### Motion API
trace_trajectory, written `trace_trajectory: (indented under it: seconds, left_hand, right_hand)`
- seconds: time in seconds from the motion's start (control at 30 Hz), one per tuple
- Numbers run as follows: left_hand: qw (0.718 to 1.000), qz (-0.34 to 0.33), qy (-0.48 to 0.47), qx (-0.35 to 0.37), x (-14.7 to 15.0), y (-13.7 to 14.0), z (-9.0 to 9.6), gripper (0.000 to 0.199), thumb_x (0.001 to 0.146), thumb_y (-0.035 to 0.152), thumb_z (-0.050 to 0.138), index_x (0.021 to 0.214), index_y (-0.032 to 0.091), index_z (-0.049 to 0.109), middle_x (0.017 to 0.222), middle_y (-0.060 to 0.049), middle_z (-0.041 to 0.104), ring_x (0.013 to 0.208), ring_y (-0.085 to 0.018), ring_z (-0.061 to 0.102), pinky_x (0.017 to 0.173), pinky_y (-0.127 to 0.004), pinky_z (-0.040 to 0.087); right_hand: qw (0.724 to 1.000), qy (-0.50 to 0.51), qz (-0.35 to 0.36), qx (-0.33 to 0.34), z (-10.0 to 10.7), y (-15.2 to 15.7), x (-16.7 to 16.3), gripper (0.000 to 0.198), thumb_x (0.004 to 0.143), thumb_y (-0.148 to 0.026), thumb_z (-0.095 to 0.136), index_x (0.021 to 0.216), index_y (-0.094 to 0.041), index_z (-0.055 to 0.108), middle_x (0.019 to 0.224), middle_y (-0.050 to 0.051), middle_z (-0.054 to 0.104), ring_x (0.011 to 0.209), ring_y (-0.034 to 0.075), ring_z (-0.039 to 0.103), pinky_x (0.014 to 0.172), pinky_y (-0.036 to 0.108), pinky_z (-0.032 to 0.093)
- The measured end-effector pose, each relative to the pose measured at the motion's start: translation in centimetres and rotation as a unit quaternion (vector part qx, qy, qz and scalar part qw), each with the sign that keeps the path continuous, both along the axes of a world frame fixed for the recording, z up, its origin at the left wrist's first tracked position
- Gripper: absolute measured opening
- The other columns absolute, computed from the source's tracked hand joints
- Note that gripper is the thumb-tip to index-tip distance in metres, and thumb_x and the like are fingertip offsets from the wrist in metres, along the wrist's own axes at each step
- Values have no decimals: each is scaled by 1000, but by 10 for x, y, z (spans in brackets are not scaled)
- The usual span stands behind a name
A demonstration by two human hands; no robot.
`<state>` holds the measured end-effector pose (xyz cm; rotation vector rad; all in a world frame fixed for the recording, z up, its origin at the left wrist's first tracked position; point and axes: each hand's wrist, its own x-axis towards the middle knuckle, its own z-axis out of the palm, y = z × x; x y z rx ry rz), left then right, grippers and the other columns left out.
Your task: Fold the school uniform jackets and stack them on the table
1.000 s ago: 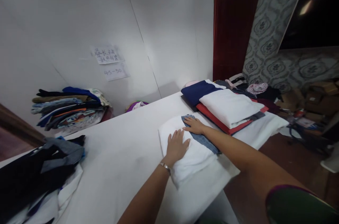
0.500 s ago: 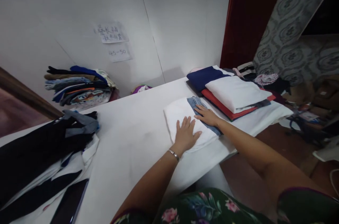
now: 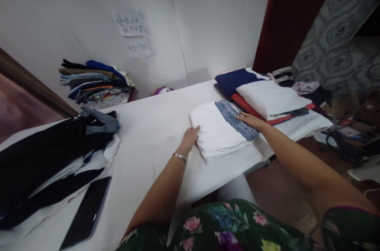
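Where the folded white garment lies near the front edge of the worktop, the left hand touches its left side and the right hand its denim band. The hands are apart; whether either grips the cloth cannot be told. A stack of folded clothes rests just beside, rightward.

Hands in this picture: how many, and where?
2: the left hand at the left edge of the folded white cloth, the right hand at the blue denim strip. No others show.
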<state>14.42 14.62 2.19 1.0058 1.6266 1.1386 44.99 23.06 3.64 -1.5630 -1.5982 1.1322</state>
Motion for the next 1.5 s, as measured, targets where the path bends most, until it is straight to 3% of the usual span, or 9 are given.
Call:
trace_trajectory:
  seconds: [0.17,0.37,0.5,0.67,0.83,0.97,1.07,1.33,1.5]
  left_hand:
    - [996,20,-89,1,-6,14,21,37,77,32,71,103,8,61,96,-17,72,83,-22,69,73,-33,56]
    - [993,92,-61,48,-79,7,51,49,67,31,80,108,12,62,101,-12,71,88,-21,67,77,-33,54]
    - [986,164,-16,15,-114,-21,31,52,66,28,80,109,9,59,100,-14,69,90,-21,65,76,-31,52]
    - [979,200,7,46,-119,-76,-5,33,80,40,64,103,17,59,97,-6,66,80,-14,61,65,-24,50]
    - [968,101,199,119,-98,-121,-10,26,75,43,68,84,20,58,80,1,61,76,-14,57,71,-25,47]
    - [910,-21,392,137,-84,-132,-3,26,73,35,70,90,22,54,92,-1,59,86,-17,56,77,-30,46]
    - [871,-41,475,119,-81,-132,-2,17,75,15,59,88,22,52,96,-4,58,92,-20,54,78,-31,45]
    - [863,-69,495,74,-85,-133,-2,26,68,1,47,82,23,47,92,-2,56,85,-17,54,70,-29,42]
    - [876,-50,472,89,-85,-135,-1,16,75,17,57,86,24,48,92,0,56,81,-15,54,67,-27,42]
  right_hand:
    - [996,83,3,-24,9,-11,-31,55,78,-37,70,128,-19,58,120,10,67,100,26,68,89,38,54]
    - [979,189,72,28,4,-15,-105,60,78,-36,68,134,-24,50,117,6,69,95,22,68,85,37,55]
    - [993,74,67,60,-14,-12,-144,54,73,-33,70,124,-19,59,112,7,70,99,23,65,91,40,50]
    - [997,19,44,67,-30,-5,-146,58,74,-40,69,126,-17,58,114,9,69,101,24,64,93,39,48]
    - [996,-23,-14,84,-33,-7,-140,68,73,-44,70,132,-14,55,121,13,65,109,27,61,96,38,46]
    - [996,-12,-32,82,-35,-10,-139,70,73,-47,71,133,-15,55,115,13,68,105,26,63,93,37,47]
    - [996,-3,-39,82,-36,-11,-138,70,72,-46,72,132,-15,56,115,13,67,102,25,64,92,36,48]
    - [997,30,-52,51,-28,-13,-141,69,69,-35,76,131,-14,57,116,13,67,97,24,66,87,34,51]
    - [992,107,-49,51,-29,-19,-127,61,80,-47,64,132,-16,55,122,13,64,109,23,62,92,36,50]
